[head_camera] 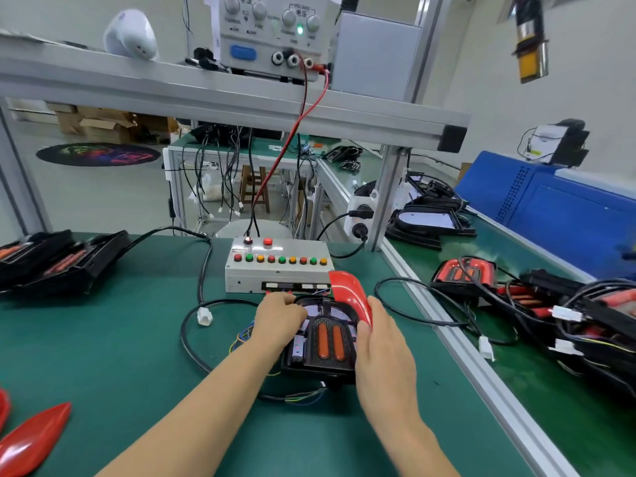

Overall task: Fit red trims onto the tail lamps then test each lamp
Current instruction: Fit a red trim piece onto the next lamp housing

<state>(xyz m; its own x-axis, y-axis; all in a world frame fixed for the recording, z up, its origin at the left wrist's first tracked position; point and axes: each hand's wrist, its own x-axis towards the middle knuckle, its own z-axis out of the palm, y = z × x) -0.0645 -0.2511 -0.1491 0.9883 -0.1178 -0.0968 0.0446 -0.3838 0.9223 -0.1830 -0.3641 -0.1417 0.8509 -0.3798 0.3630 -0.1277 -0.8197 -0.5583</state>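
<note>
**Desk:** Head view, what is on the bench?

**Photographer:** A person works a black tail lamp (321, 342) on a green mat (120, 356), just below the grey test box (277, 266). The left hand (280, 320) sits at the lamp's ten o'clock corner, fingers curled down onto its edge, steadying it. The right hand (382, 342) is at three o'clock, thumb and fingers pinched on the lower end of a red trim (351, 296), which stands tilted over the lamp's upper right edge and is not yet seated.

**Desk:** How will that trim handle?

**Photographer:** It looks like thin, glossy moulded plastic: light, fairly stiff, likely slippery and easy to scuff. Holding it by the edges, as here, seems wisest, then pressing evenly along its curve. The lamp looks rigid and heavier, with loose wires (296, 395) trailing at six o'clock that could snag.

**Desk:** Counts?

**Photographer:** One lamp in hand, one trim in hand. Two more spare trims (32, 438) show at eight o'clock, one cut by the frame. A stack of lamps (62, 259) lies at ten o'clock and a tangled heap (585, 315) at three o'clock; neither can be counted. The box has nine small buttons in a row, two above.
</note>
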